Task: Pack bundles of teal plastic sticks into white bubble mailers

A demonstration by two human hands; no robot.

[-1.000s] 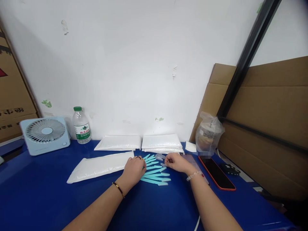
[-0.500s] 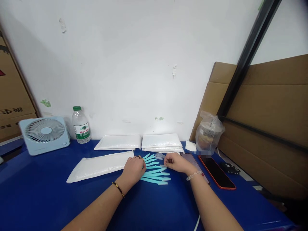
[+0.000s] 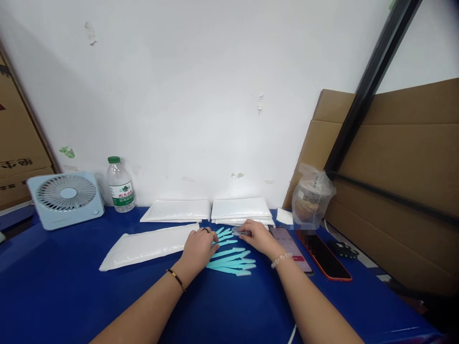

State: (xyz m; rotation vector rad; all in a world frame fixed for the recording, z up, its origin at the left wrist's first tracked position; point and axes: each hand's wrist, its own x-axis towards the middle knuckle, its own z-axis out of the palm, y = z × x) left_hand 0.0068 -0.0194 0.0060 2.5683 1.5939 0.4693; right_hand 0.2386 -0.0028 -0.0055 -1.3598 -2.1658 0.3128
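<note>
Several slim teal plastic razors [image 3: 231, 260] lie fanned out on the blue table [image 3: 71, 291]. My left hand [image 3: 198, 248] rests with curled fingers on the left ends of the upper ones. My right hand [image 3: 258, 237] has its fingers pinched on a small clear plastic cap [image 3: 238, 231] at the far end of the fan, just in front of a stack of white padded envelopes [image 3: 241, 210].
A white padded envelope [image 3: 148, 245] lies left of my left hand, another [image 3: 177, 210] behind it. A small fan [image 3: 66, 197] and water bottle [image 3: 120, 185] stand at the back left. Two phones [image 3: 291, 243] [image 3: 325, 258], a bagged cup [image 3: 312, 199] and cardboard [image 3: 394, 167] are on the right.
My right hand has moved away from me and to the left, from the middle razors to the clear cap. My left hand has shifted slightly forward.
</note>
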